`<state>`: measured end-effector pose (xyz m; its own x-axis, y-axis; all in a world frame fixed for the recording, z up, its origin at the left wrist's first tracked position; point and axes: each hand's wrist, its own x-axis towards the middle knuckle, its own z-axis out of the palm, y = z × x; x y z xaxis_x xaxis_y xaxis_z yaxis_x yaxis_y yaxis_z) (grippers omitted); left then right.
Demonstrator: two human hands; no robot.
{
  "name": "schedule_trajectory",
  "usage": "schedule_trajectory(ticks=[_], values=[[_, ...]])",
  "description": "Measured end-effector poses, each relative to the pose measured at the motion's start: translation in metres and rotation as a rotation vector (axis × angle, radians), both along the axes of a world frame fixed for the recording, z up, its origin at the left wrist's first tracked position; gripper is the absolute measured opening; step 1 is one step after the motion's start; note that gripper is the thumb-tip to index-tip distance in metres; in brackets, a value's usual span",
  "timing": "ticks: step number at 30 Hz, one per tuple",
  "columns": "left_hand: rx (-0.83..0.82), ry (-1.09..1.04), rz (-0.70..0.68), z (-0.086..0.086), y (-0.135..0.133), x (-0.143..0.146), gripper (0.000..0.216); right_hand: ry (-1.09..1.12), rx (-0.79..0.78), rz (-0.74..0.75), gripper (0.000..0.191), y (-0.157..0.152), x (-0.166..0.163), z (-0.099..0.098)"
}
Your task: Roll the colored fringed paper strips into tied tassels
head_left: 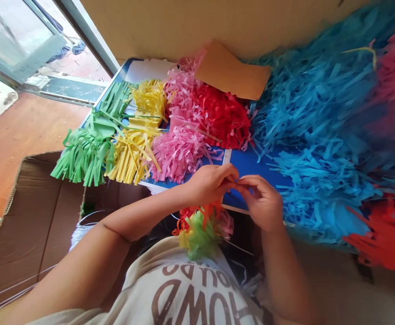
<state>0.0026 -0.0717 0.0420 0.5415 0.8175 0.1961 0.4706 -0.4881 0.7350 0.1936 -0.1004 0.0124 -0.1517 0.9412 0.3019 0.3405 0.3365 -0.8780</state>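
Observation:
My left hand (213, 183) and my right hand (265, 203) meet fingertip to fingertip over the table's front edge. Both are closed in a pinch, and what lies between the fingers is too small and covered to make out. Below them, against my shirt, hangs a bunch of fringed paper (202, 230) in green, yellow, orange-red and pink; whether it is joined to what I pinch cannot be seen. Just beyond my left hand lie pink fringed paper (180, 151) and red fringed paper (223, 117). Blue fringed paper (319, 171) spreads to the right of my right hand.
Yellow fringes (133, 151) and green fringes (85, 155) overhang the blue table (251, 164) at left. A tan card (233, 72) rests on the piles by the wall. An open cardboard box (38, 207) and white string (80, 232) are lower left. Red fringes (387, 234) lie far right.

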Motion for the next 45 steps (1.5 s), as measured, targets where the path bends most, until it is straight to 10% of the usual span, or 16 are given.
schedule_trajectory(ticks=[39,45], values=[[0.092,-0.249,0.084,-0.003,-0.008,-0.003,0.012,0.300,-0.196,-0.131,0.030,-0.004,-0.007,0.000],[0.018,-0.379,0.121,0.004,-0.026,0.004,0.014,0.102,0.010,-0.084,0.009,-0.025,-0.005,0.005]])
